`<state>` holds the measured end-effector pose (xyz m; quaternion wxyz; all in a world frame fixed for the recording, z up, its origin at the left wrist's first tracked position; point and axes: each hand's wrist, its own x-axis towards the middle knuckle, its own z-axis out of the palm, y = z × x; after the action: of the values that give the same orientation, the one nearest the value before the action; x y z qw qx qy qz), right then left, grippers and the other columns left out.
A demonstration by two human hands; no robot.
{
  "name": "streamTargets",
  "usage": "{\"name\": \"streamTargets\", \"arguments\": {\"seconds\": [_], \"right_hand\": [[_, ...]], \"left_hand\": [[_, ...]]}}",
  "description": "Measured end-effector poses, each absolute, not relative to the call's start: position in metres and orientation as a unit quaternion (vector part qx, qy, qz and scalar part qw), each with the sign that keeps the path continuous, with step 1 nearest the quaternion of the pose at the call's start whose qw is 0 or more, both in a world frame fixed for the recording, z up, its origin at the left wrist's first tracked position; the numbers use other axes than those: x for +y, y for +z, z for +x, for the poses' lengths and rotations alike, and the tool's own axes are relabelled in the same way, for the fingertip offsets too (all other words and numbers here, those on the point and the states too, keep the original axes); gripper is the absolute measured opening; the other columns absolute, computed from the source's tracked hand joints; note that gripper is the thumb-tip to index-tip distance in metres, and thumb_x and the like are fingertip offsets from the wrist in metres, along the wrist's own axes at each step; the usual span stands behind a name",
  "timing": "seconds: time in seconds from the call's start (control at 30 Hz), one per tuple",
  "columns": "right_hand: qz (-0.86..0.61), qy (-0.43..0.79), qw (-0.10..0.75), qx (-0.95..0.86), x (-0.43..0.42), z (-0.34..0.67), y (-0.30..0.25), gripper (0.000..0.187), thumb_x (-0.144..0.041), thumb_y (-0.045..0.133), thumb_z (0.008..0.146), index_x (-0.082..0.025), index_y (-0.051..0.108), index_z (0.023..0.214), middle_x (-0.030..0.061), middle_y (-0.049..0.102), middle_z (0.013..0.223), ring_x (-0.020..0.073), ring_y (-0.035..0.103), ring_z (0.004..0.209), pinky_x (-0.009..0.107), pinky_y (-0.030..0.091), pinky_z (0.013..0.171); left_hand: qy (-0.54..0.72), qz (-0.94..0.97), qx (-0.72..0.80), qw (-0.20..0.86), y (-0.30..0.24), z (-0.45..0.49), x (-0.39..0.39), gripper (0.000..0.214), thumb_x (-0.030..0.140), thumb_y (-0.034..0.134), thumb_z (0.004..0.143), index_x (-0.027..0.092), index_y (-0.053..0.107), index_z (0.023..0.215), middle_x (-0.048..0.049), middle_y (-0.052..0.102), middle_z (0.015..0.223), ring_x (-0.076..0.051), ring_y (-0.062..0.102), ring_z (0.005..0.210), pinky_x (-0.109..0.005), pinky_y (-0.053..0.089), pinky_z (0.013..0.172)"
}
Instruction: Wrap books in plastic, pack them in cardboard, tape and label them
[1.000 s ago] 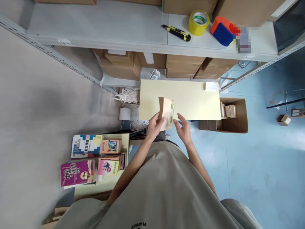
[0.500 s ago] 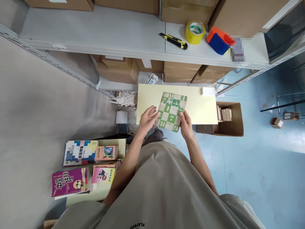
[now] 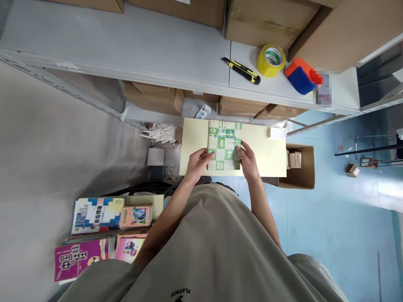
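Both hands are gripping the green-and-white checked book [image 3: 224, 140] at centre frame. The left hand [image 3: 197, 161] is curling its fingers on the lower left edge and the right hand [image 3: 248, 158] is pinching the right edge, keeping it level and cover-up over the pale yellow table [image 3: 267, 155]. Its long axis is running up the frame, title end pointing toward the grey shelf [image 3: 141, 46].
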<state>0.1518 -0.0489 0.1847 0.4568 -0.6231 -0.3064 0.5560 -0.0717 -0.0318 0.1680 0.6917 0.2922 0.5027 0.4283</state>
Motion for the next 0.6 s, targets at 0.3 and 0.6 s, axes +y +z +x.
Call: {"name": "streamTargets", "arguments": {"seconds": [0.3, 0.6], "right_hand": [[-0.68, 0.454, 0.431, -0.383, -0.039, 0.103, 0.187, 0.076, -0.086, 0.08, 0.098, -0.028, 0.078, 0.147, 0.0191, 0.078, 0.165, 0.0395, 0.076, 0.148, 0.057, 0.068, 0.12], [-0.697, 0.433, 0.42, -0.388, -0.002, 0.099, 0.172, 0.045, -0.071, 0.078, 0.1, -0.03, 0.062, 0.09, 0.0004, 0.068, 0.08, 0.0249, 0.066, 0.084, 0.038, 0.057, 0.078]], "left_hand": [[0.417, 0.371, 0.541, 0.629, 0.163, -0.075, -0.006, 0.049, 0.062, 0.105, 0.078, 0.022, 0.087, 0.1, -0.0075, 0.089, 0.095, -0.029, 0.082, 0.093, -0.034, 0.06, 0.082], [0.405, 0.445, 0.549, 0.58, 0.187, -0.048, -0.021, 0.037, 0.03, 0.106, 0.079, 0.032, 0.094, 0.114, -0.0127, 0.092, 0.126, -0.045, 0.079, 0.141, -0.049, 0.057, 0.13]]}}
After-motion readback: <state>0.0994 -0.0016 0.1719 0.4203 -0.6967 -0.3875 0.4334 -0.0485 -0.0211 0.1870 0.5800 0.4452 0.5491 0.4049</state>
